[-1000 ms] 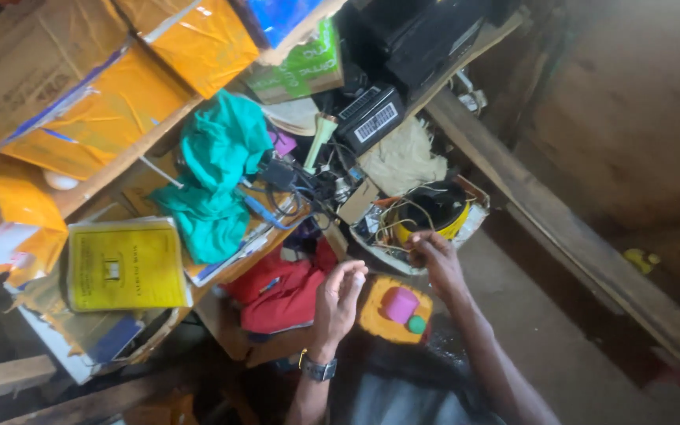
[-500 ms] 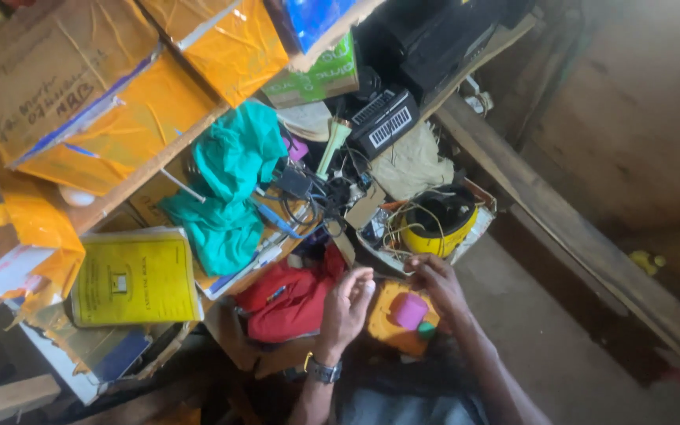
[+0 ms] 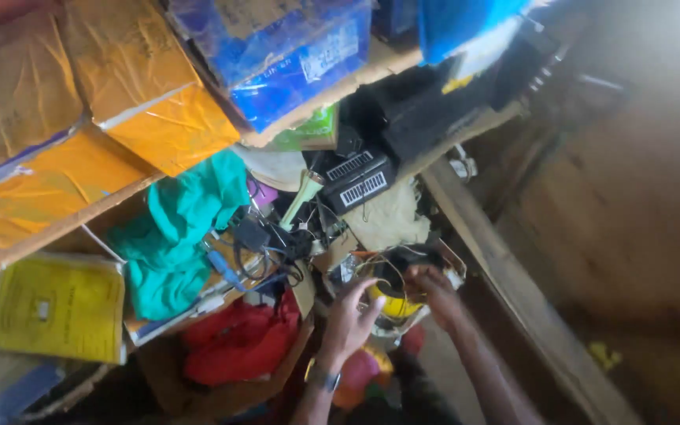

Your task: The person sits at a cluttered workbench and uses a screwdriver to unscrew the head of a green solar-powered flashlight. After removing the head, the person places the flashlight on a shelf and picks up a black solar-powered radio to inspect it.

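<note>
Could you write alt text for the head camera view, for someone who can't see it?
Two bare hands, left hand and right hand, reach into a yellow container tangled with wires on a cluttered bench. Around it lie a teal cloth, red fabric and orange boxes.

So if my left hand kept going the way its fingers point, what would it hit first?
Probably the tangle of wires just above the yellow round thing. The left hand points up toward it, though depth is hard to judge.

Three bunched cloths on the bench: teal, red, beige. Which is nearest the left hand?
The red cloth, just left of the left hand. The teal cloth lies farther up-left, the beige cloth higher, beyond the wires.
</note>
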